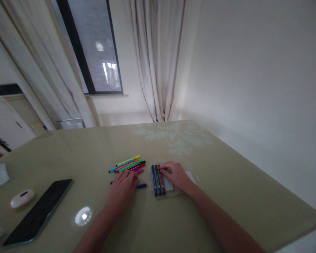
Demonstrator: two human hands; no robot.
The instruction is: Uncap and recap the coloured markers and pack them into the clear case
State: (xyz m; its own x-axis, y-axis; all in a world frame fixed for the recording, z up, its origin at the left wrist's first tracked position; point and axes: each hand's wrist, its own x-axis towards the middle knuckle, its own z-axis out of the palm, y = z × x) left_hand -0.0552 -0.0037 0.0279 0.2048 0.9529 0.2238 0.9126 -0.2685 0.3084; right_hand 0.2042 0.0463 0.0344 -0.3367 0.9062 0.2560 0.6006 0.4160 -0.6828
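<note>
A clear plastic case [152, 195] lies flat on the table in front of me. Side by side in its left part are a dark blue marker [154, 181], a green marker [158, 181] and a dark red marker [162, 182]. My right hand [175, 174] reaches over the case, thumb and forefinger closed at the far end of the red one. My left hand [124, 182] lies over loose markers left of the case, its fingertips hidden. A blue marker [141, 186] sticks out beneath it, and a pink marker [139, 171] shows by its forefinger.
Beyond my left hand are several loose markers, including a yellow marker [127, 161] and a green one. A black phone or tablet [39, 211], a white oval object [22, 198] and a clear round object [83, 216] lie left. A wall [265, 88] borders the table's right.
</note>
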